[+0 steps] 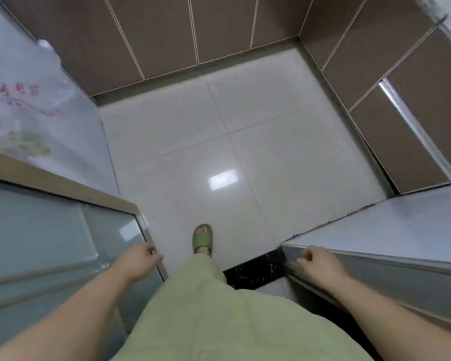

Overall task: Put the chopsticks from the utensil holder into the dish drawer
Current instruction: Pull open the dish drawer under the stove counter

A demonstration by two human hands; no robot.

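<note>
No chopsticks, utensil holder or dish drawer show in this view. I look straight down at a pale tiled floor [245, 157] in a kitchen doorway. My left hand [141, 261] hangs low on the left beside a glass door's metal edge [146, 235], fingers loosely curled, nothing in it. My right hand [318, 264] hangs on the right, in front of a grey metal-edged door [375, 259], fingers loosely curled and empty. My foot in a green slipper [203, 239] is stepping forward onto the floor.
Brown cabinet fronts [167, 35] line the far wall and the right side [401, 87]. A plastic bag with red print [24, 100] lies on a surface at the left. A dark stone threshold [255, 269] crosses the doorway.
</note>
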